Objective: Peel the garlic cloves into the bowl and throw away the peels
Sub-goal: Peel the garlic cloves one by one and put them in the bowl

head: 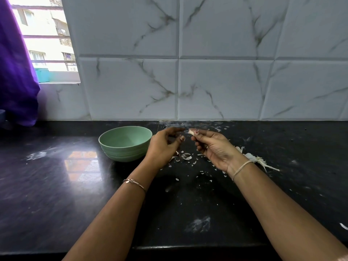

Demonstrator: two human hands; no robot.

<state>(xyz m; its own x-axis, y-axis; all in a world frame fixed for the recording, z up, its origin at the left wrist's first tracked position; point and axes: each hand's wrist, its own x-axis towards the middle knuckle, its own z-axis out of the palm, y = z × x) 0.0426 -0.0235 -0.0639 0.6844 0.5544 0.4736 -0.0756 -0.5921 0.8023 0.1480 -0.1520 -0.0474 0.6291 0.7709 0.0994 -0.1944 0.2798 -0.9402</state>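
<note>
Clove: we see a small pale clove (191, 132) pinched at the fingertips of the right hand (212, 147), held above the counter (56, 185), to the right of the bowl.
Left hand: the left hand (165, 146) is loosely curled with nothing in it that we can see, its fingertips just beside the clove.
Bowl: the green bowl (122, 153) stands left of both hands; we see no cloves in the part of its inside that shows.
Peels: flakes of peels (186, 157) lie scattered under the hands; a larger husk (254, 159) lies by the right wrist.
Handling: we judge the clove light and firm, slippery once bare; its skin is papery and breaks into bits.
Hold: we would keep pinching its sides and pick at one end with a left nail.
</note>
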